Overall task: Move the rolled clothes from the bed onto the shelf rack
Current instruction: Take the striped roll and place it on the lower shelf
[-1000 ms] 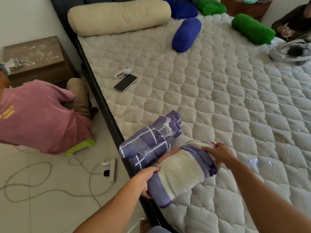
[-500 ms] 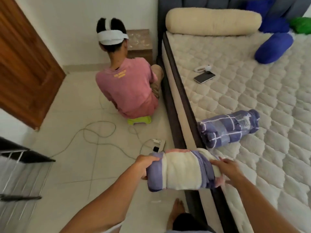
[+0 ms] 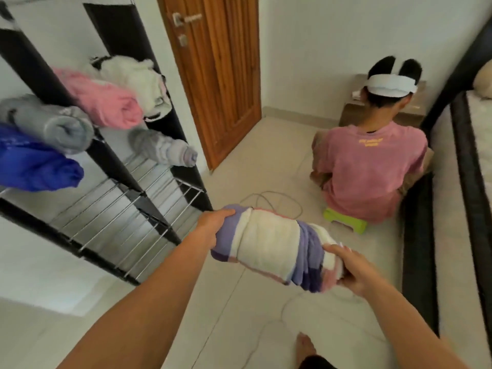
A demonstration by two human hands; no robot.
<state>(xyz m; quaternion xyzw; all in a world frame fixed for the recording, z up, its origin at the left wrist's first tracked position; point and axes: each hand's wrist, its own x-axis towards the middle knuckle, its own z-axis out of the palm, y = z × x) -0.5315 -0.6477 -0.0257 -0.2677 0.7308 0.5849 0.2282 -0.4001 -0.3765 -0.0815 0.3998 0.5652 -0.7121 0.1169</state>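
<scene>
A rolled cloth (image 3: pixel 271 243), cream in the middle with purple and pink bands, hangs in the air above the tiled floor. My left hand (image 3: pixel 211 227) grips its left end and my right hand (image 3: pixel 351 270) grips its right end. The black shelf rack (image 3: pixel 125 209) with metal wire shelves stands to the left, its lower shelf corner just beside my left hand. On the rack lie a pink roll (image 3: pixel 103 99), a white bundle (image 3: pixel 133 81), two grey rolls (image 3: pixel 53 123) (image 3: pixel 165 147) and a blue roll (image 3: pixel 34 161). The bed (image 3: pixel 476 161) runs along the right edge.
A person in a pink shirt (image 3: pixel 370 166) sits on a green stool (image 3: pixel 346 222) on the floor beside the bed, back turned to me. Cables (image 3: pixel 269 203) loop across the tiles. A wooden door (image 3: pixel 215 70) stands closed beyond the rack. My foot (image 3: pixel 306 344) shows below.
I have turned left from the bed toward the rack, carrying the roll with both hands. The second purple roll and the mattress top have left the view.
</scene>
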